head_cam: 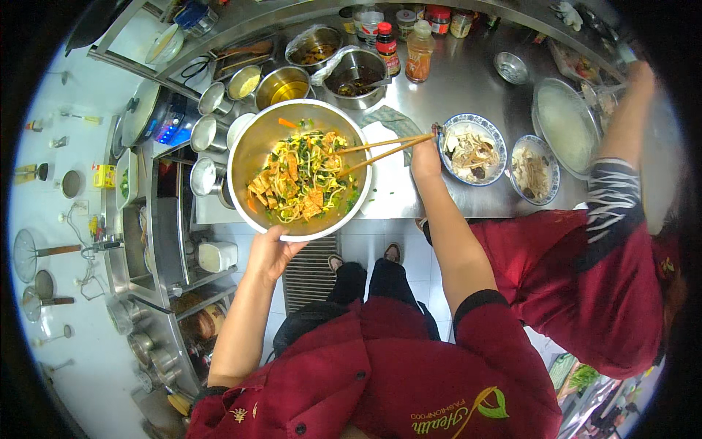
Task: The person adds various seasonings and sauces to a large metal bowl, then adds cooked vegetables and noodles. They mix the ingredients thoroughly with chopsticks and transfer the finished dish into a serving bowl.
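My left hand [274, 253] grips the near rim of a large metal mixing bowl [252, 129], with its thumb over the edge. Inside the bowl lies a mix of bean sprouts, chopped greens and browned tofu pieces [304, 175], with a few orange strips. A pair of wooden chopsticks [384, 148] is held in my right hand [425, 158], and their tips point into the food. Just right of that hand stands a blue-and-white patterned bowl [474, 149] of sliced mushrooms. A smaller patterned bowl [535, 170] with similar contents sits beside it.
Metal pots of sauce [355, 77] and oil [282, 88], plus an orange-filled bottle [420, 52], line the counter behind the bowl. A co-worker's arm [625, 120] reaches over the right side, near a container of pale liquid [566, 123]. A shelf edge [263, 24] crosses the back.
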{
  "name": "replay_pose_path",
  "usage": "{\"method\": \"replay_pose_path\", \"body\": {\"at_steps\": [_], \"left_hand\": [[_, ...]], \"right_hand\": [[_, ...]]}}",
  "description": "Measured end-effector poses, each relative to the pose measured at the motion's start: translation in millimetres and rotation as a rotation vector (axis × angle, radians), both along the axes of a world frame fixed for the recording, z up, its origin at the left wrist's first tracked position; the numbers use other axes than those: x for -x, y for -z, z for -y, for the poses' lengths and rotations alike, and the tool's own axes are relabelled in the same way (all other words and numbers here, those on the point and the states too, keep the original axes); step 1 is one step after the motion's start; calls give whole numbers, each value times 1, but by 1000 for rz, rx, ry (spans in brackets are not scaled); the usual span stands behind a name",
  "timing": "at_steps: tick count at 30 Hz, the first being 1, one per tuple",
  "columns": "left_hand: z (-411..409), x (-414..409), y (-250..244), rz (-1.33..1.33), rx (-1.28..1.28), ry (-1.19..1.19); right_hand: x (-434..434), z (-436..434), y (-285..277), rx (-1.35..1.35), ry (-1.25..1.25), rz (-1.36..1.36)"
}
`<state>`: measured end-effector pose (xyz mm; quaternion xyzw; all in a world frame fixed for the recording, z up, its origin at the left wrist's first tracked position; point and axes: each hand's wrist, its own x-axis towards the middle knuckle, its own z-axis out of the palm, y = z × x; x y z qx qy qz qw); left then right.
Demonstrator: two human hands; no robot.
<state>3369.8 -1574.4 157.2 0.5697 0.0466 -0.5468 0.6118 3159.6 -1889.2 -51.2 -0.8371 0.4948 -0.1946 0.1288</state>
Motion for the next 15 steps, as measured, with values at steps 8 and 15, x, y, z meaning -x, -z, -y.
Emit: {"method": "replay_pose_path", "body": {"at_steps": [8, 15], "left_hand": [[5, -6, 1, 20, -2, 26], [-3, -13, 5, 32, 1, 4]], "right_hand": [[9, -17, -6, -61, 106, 57], [-5, -46, -53, -118, -39, 371]]}}
